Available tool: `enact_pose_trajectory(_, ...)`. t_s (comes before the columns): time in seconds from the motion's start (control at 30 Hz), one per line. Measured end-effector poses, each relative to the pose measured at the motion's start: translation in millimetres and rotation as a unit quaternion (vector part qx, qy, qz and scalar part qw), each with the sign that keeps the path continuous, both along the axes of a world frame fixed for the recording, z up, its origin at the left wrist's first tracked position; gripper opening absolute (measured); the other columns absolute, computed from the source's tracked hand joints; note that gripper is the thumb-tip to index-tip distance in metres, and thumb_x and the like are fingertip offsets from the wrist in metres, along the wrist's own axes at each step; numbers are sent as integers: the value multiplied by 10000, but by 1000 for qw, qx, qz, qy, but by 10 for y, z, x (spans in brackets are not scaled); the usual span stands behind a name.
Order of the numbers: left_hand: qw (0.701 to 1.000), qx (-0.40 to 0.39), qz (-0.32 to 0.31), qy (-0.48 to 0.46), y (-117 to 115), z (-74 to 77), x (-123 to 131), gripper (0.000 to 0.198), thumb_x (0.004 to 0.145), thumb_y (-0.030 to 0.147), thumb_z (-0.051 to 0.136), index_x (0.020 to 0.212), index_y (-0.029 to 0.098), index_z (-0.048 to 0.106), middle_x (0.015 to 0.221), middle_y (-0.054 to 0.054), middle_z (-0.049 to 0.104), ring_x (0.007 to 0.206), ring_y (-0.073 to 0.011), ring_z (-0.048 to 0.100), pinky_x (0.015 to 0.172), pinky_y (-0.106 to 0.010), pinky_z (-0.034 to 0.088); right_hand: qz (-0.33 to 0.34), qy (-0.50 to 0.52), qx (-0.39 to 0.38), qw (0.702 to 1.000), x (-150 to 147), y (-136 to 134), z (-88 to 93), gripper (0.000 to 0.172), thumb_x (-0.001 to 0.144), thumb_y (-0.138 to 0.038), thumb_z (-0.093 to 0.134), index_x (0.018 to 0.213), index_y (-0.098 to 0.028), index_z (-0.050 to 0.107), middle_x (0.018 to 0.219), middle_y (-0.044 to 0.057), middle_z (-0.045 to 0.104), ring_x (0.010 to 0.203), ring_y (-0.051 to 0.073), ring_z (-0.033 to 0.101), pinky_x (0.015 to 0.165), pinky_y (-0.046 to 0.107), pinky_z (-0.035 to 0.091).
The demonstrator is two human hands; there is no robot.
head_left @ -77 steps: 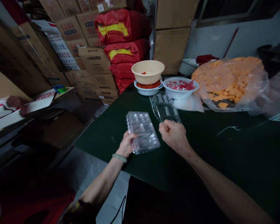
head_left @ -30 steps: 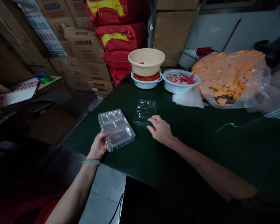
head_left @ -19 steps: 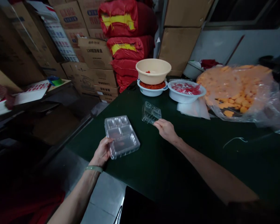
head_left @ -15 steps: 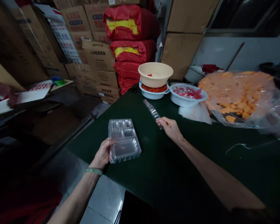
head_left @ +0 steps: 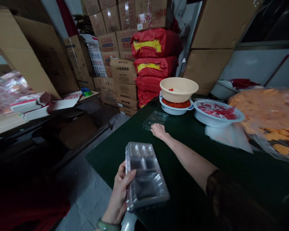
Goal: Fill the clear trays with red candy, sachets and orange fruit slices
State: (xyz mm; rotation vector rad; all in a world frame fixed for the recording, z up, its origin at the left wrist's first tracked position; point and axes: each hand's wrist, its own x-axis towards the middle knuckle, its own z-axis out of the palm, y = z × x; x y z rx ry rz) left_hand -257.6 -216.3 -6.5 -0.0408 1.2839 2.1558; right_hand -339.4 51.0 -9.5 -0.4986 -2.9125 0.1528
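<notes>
My left hand (head_left: 121,189) grips a stack of clear plastic compartment trays (head_left: 144,176) by its left side, thumb on top, over the near edge of the green table. Farther off, my right hand (head_left: 158,131) has its fingers curled at the near edge of a single clear compartment tray (head_left: 156,118), which lies flat on the table. Its fingertips are partly hidden behind the hand, and they seem to pinch the tray's rim. Just beyond that tray stands a white basin of red food (head_left: 175,109), with a cream basin (head_left: 179,89) on top of it.
On the right are a white basin of red-and-clear packets (head_left: 216,115) and a large plastic bag of orange pieces (head_left: 274,112). Red sacks (head_left: 156,45) and cardboard boxes (head_left: 124,72) are piled behind the green table (head_left: 183,163). A side table with cartons (head_left: 36,104) stands left.
My right hand has moved left and turned its tray from edge-on to flat on the table. The left hand's stack has come nearer, and the whole view has swung left.
</notes>
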Motion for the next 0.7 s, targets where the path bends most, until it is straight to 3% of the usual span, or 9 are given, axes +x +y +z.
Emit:
enact_pose_trajectory(0.13,998,-30,42,32,107,-5,-101,477,570,264,758,958,192,492,704,18,618,532,-101,579,524,-206,466,-15,40,-11,999,233,-167,234,260,871,-323,479,992,-130,602,999,111,583,912,195,529,657,230,368)
enact_pose_trajectory(0.23,998,-18,48,35,199,5,-126,340,619,312,726,848,178,512,620,49,562,478,-57,514,492,-170,421,24,31,-67,997,651,-582,387,471,932,-427,285,777,-130,617,718,38,585,652,120,534,542,202,332)
enact_pose_trajectory(0.27,998,-13,51,37,230,14,-111,306,636,329,710,812,176,513,595,57,542,460,-49,489,477,-164,404,60,8,-133,989,795,-733,418,534,905,-503,300,657,-128,590,609,15,541,556,102,497,475,200,292)
enact_pose_trajectory(0.33,997,-14,55,47,291,41,-51,286,640,344,703,753,172,505,553,65,509,430,-41,442,448,-159,371,115,-27,-231,966,1033,-976,458,544,819,-585,416,535,-134,523,505,-14,463,470,80,425,423,201,230)
enact_pose_trajectory(0.43,996,-32,53,65,378,88,70,287,629,342,707,725,168,500,556,54,505,446,-48,431,440,-159,345,137,-35,-317,938,1214,-1104,511,472,773,-530,505,504,-143,474,475,-33,412,442,63,356,410,200,192)
enact_pose_trajectory(0.5,995,-35,50,80,430,113,130,277,646,355,691,719,166,501,577,43,501,464,-52,425,446,-164,340,124,-29,-317,940,1270,-1078,568,433,758,-498,528,507,-151,467,480,-32,422,443,64,349,412,203,192)
enact_pose_trajectory(0.63,989,-16,82,125,506,141,184,264,691,374,651,678,169,485,598,38,455,491,-51,389,471,-167,339,80,-70,-241,965,1463,-1032,693,483,733,-497,544,421,-162,390,430,-18,393,420,76,328,410,228,180)
enact_pose_trajectory(0.7,984,-8,95,151,529,157,210,247,705,357,645,685,174,480,606,41,445,500,-47,381,477,-163,334,93,-87,-262,957,1601,-1057,717,484,768,-451,504,408,-163,352,419,-17,370,414,77,325,407,230,182)
